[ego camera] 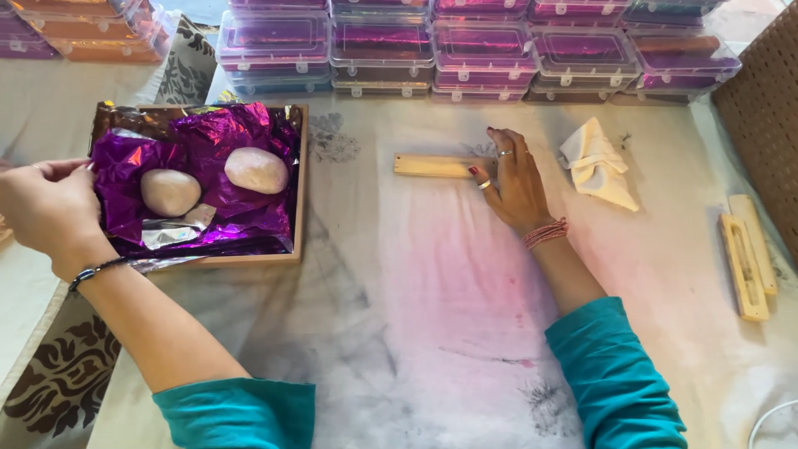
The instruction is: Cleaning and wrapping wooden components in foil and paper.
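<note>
My left hand (48, 206) pinches the left edge of the crinkled purple foil (208, 141) that lines a shallow wooden tray (298, 208). Two pale rounded lumps (170, 191) (257, 170) rest on the foil, with a silver foil scrap (170, 233) beside them. My right hand (514, 179) lies flat on the stained white cloth (432, 299), its thumb and fingers touching the right end of a small flat wooden block (434, 165). Both arms wear teal sleeves.
Stacks of clear lidded plastic boxes (482, 50) with purple contents line the far edge. A crumpled cream cloth (597, 163) lies right of my right hand. Two wooden pieces (746, 249) sit at the right. A brown woven panel (765, 108) stands at far right.
</note>
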